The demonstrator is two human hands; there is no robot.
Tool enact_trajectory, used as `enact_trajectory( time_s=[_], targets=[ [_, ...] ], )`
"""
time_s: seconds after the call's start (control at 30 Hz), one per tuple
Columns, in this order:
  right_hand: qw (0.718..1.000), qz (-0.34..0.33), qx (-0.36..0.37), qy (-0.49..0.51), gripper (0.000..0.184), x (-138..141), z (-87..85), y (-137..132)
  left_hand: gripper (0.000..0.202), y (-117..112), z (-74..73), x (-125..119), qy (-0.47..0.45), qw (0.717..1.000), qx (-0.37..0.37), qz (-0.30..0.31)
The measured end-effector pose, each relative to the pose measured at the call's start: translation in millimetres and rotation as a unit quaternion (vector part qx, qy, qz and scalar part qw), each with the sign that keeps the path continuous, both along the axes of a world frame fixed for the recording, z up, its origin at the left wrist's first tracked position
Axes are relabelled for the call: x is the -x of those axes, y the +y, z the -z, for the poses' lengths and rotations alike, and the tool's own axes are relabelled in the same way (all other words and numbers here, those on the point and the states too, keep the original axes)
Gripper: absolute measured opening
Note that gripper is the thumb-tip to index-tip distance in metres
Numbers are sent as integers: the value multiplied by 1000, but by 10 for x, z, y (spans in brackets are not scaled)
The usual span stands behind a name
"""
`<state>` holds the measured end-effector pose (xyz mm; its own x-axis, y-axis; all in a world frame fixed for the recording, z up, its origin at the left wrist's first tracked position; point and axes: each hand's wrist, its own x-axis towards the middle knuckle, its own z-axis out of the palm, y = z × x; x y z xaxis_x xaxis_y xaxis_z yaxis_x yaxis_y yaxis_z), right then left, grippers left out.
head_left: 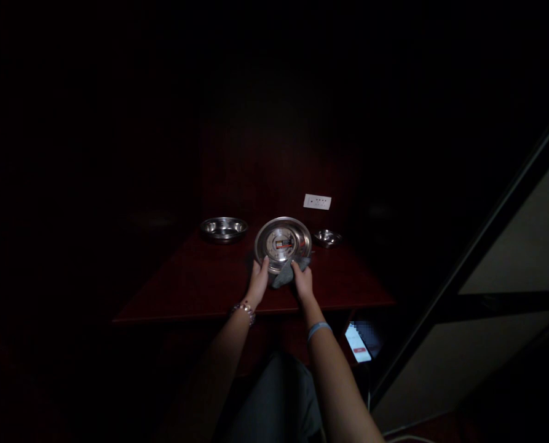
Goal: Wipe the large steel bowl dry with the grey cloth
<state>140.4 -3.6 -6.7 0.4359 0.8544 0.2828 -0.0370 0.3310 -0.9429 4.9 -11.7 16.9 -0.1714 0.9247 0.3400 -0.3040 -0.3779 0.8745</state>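
Both hands hold a shiny round metal bowl (274, 232), tilted so that its inside faces me, above a dark red table (186, 286). A label with dark and red print sticks to the middle of its base. My left hand (258, 280) grips the lower left rim, its thumb on the inner side. At the lower right rim, my right hand (302, 280) presses a grey-green cloth (283, 275) against the bowl. The fingers behind the bowl are hidden.
A wide metal bowl (224, 229) stands at the back left of the table, and a smaller metal bowl (328, 238) at the back right. A white socket panel (317, 202) is on the wall. A lit phone (358, 343) lies below the table's right side. Surroundings are very dark.
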Motion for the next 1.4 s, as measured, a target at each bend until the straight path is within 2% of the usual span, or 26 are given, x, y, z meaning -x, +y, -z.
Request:
enact_trajectory(
  time_s=[0.33, 0.57, 1.07, 1.27, 1.4],
  targets=[
    [1000, -13, -8, 14, 50, 35, -47, -42, 40, -48, -62, 10, 6, 1000, 23, -2],
    [1000, -7, -8, 12, 48, 57, -97, -93, 42, -4, -23, 9, 27, 999, 17, -12],
    [1000, 17, -1, 8, 44, 5, -35, -40, 40, 37, 18, -14, 45, 999, -16, -24],
    [999, 30, 13, -8, 44, 14, -28, -49, 42, 28, 11, -10, 103, 993, 65, -13],
    [996, 66, 36, -42, 39, -3, -19, -43, 38, 60, 6, -10, 150, 985, 79, -42]
  ],
)
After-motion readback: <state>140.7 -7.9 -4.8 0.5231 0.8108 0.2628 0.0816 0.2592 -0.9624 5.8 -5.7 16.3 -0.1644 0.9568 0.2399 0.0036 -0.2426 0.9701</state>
